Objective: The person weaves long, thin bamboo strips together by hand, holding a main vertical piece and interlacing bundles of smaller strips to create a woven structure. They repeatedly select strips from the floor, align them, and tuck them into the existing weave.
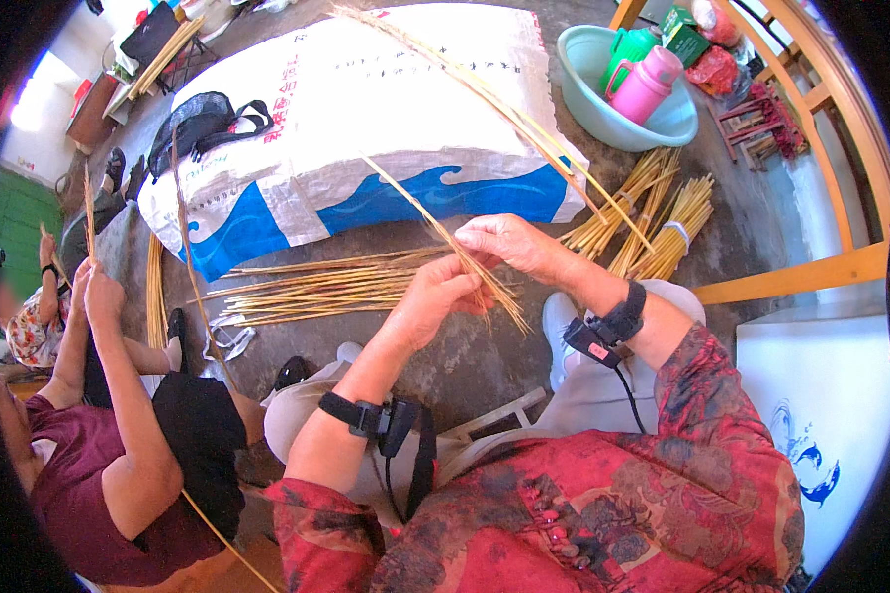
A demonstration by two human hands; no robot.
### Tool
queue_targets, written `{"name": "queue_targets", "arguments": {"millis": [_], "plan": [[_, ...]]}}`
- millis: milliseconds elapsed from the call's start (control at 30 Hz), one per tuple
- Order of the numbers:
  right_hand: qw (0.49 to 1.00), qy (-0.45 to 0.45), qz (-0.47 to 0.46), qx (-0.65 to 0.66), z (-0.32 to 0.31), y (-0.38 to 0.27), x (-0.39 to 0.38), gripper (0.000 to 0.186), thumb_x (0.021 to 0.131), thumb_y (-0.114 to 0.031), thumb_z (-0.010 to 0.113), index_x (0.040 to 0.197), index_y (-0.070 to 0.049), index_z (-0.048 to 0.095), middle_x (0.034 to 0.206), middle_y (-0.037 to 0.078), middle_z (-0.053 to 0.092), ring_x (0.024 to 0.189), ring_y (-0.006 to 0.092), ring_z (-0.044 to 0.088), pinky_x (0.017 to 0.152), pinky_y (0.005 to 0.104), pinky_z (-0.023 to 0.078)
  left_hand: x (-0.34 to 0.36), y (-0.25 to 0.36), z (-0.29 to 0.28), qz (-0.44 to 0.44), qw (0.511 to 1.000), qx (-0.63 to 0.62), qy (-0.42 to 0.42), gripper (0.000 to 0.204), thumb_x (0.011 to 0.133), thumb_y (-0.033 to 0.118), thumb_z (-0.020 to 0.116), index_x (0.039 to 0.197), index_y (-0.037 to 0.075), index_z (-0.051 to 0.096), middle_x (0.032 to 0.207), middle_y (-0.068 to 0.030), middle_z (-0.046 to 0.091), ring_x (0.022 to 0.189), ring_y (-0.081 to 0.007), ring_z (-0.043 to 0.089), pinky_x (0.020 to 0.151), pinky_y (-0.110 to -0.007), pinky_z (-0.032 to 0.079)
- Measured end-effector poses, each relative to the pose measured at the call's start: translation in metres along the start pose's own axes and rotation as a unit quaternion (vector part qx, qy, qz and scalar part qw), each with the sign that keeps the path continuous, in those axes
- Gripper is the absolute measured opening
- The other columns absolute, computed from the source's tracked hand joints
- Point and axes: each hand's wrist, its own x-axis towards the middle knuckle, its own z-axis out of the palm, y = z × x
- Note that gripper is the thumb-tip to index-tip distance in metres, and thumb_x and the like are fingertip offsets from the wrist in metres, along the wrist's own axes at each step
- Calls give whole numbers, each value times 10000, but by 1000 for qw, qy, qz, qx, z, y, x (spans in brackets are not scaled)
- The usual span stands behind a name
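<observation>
In front of my knees, both hands meet on a thin straw stalk (pixel 402 194) with frayed strips at its lower end. My left hand (pixel 435 297) is closed round that frayed lower part. From the right, my right hand (pixel 517 245) pinches the same piece, its fingertips close to the left ones. The far end of the stalk points up and left over the white woven sack (pixel 405 119) with blue wave print. Below the sack, a row of loose straw stalks (pixel 311 292) lies on the floor. My fingers partly hide the grip.
Tied straw bundles (pixel 667 237) lie right of the sack. Behind them stands a light-blue basin (pixel 613 124) holding a pink thermos (pixel 648 84) and a green one. A black bag (pixel 203 124) rests on the sack. At left, a seated person (pixel 119 435) holds a stalk. A wooden frame (pixel 791 277) rises at right.
</observation>
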Motion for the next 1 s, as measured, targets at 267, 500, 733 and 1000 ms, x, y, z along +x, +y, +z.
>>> {"name": "queue_targets", "arguments": {"millis": [267, 500, 733, 1000], "plan": [[999, 34, -25, 0, 5, 2, 0, 215, 784, -179, 608, 902, -2, 575, 800, 24, 584, 720, 84, 538, 660, 217, 437, -8, 13, -10, -59, 994, 84, 29, 296, 857, 198, 468, 1061, -11, 511, 964, -95, 577, 835, -179, 572, 724, -299, 470], [998, 53, -25, 36, 11, -1, -12, 167, 786, -148, 598, 864, -3, 573, 712, 10, 557, 610, 63, 507, 535, 205, 416, 3, 27, -24, 66, 985, -87, 134, 173, 845, 193, 516, 908, 33, 527, 833, -60, 574, 767, -151, 563, 668, -299, 485], [997, -4, 12, 81, 7, -5, -15, 198, 825, -205, 552, 883, -18, 580, 670, 3, 555, 584, 67, 508, 498, 212, 409, 14, 18, -29, 69, 983, -123, 117, 73, 840, 116, 493, 833, 47, 515, 781, -71, 573, 741, -179, 580, 666, -357, 507], [991, -11, 95, 98, -3, -10, -25, 235, 813, -201, 552, 962, -22, 576, 734, 11, 574, 605, 82, 540, 542, 206, 451, 12, 19, -28, 67, 982, -165, 70, 48, 829, 97, 499, 829, 60, 529, 787, -67, 577, 751, -182, 585, 669, -364, 506]]}}
